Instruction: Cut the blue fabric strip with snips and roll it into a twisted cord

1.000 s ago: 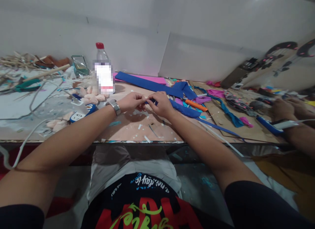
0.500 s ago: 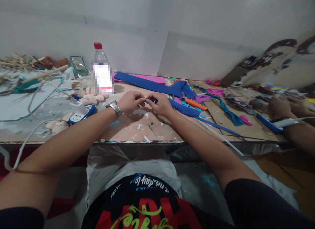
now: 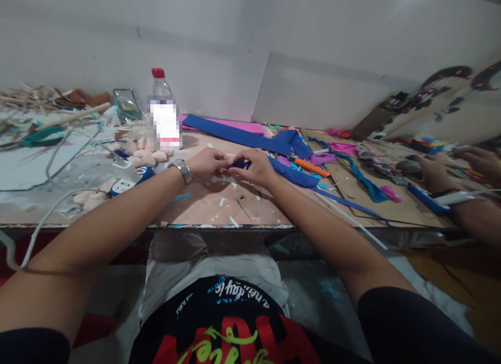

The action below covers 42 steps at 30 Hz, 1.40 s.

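Over the middle of the worktable [image 3: 203, 205], my left hand [image 3: 209, 163] and my right hand [image 3: 255, 167] meet fingertip to fingertip. A small dark blue piece [image 3: 240, 165], like paper or cloth, shows between the curled fingers of my right hand. The thumb and fingers of my left hand are pinched at its left end. Most of the piece is hidden by the fingers. Just right of my right hand lies a crumpled blue strip [image 3: 295, 174]; whether it joins the held piece I cannot tell. Behind both hands stretches a long flat blue strip [image 3: 235, 134].
A red-capped bottle [image 3: 160, 85] stands behind my left hand. Near my left forearm are a blue-and-white power strip [image 3: 127, 182] and pale lumps [image 3: 146, 156]. An orange cutter [image 3: 312, 167] lies to the right. Farther right are a co-worker's hands [image 3: 429, 170] and a brown board [image 3: 352, 197].
My fingertips have shifted slightly, and more of the dark blue piece shows in my right hand. At the right, the co-worker's two hands have moved apart.
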### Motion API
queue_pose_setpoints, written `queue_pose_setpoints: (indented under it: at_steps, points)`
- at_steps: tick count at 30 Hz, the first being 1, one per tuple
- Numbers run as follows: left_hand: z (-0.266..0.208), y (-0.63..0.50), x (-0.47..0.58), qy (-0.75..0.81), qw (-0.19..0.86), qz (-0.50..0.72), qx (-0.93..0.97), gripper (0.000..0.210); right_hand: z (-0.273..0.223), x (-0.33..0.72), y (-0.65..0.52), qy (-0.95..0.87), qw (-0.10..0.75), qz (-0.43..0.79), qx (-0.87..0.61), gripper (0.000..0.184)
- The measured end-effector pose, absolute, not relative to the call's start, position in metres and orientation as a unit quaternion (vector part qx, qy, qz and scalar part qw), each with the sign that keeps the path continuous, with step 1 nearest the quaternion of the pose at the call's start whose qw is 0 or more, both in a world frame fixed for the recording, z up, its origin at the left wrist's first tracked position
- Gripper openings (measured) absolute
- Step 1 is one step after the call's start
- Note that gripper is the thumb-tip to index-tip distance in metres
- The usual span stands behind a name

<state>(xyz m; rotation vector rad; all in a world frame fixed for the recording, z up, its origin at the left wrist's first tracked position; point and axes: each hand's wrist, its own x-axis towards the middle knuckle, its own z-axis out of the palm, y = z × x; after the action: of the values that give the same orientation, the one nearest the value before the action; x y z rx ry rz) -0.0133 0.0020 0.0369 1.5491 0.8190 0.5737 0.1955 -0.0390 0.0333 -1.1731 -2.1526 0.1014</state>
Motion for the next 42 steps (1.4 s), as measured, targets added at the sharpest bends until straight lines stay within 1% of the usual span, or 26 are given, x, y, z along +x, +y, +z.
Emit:
queue_pose_setpoints:
  at_steps: [8, 15, 20, 22, 25, 26, 27, 28, 29, 33, 35, 42]
  points:
    - [0.037, 0.002, -0.016, 0.366, 0.582, 0.226, 0.691, 0.034, 0.032, 0.196, -0.039, -0.833, 0.334, 0.042, -0.439, 0.015]
    - [0.037, 0.006, -0.019, 0.359, 0.534, 0.21, 0.736, 0.04, 0.027, 0.199, -0.034, -0.836, 0.329, 0.039, -0.437, 0.01]
    - [0.035, 0.004, -0.019, 0.344, 0.502, 0.238, 0.757, 0.031, 0.028, 0.199, -0.034, -0.839, 0.322, 0.04, -0.437, 0.01]
    - [0.035, 0.003, -0.018, 0.344, 0.429, 0.252, 0.796, 0.026, 0.029, 0.198, -0.034, -0.838, 0.319, 0.042, -0.441, 0.011]
    - [0.039, 0.002, -0.019, 0.344, 0.243, 0.26, 0.869, 0.02, 0.028, 0.199, -0.033, -0.83, 0.326, 0.07, -0.446, 0.012]
    - [0.04, 0.002, -0.019, 0.341, 0.2, 0.262, 0.88, 0.019, 0.027, 0.2, -0.032, -0.827, 0.331, 0.082, -0.448, 0.012]
    - [0.04, 0.001, -0.019, 0.338, 0.18, 0.266, 0.885, 0.018, 0.026, 0.2, -0.032, -0.824, 0.334, 0.09, -0.449, 0.012]
    - [0.04, 0.001, -0.019, 0.335, 0.186, 0.269, 0.883, 0.018, 0.026, 0.201, -0.031, -0.823, 0.336, 0.091, -0.448, 0.012]
    - [0.04, 0.0, -0.018, 0.335, 0.218, 0.27, 0.876, 0.019, 0.026, 0.201, -0.031, -0.824, 0.335, 0.085, -0.448, 0.012]
    - [0.036, -0.002, -0.015, 0.346, 0.448, 0.236, 0.79, 0.042, 0.028, 0.2, -0.034, -0.835, 0.321, 0.031, -0.446, 0.01]
    - [0.035, -0.002, -0.013, 0.347, 0.523, 0.216, 0.748, 0.046, 0.03, 0.198, -0.036, -0.839, 0.315, 0.016, -0.443, 0.009]
    - [0.043, -0.002, -0.013, 0.339, 0.633, 0.22, 0.661, 0.037, 0.038, 0.196, -0.043, -0.848, 0.309, -0.046, -0.429, 0.012]
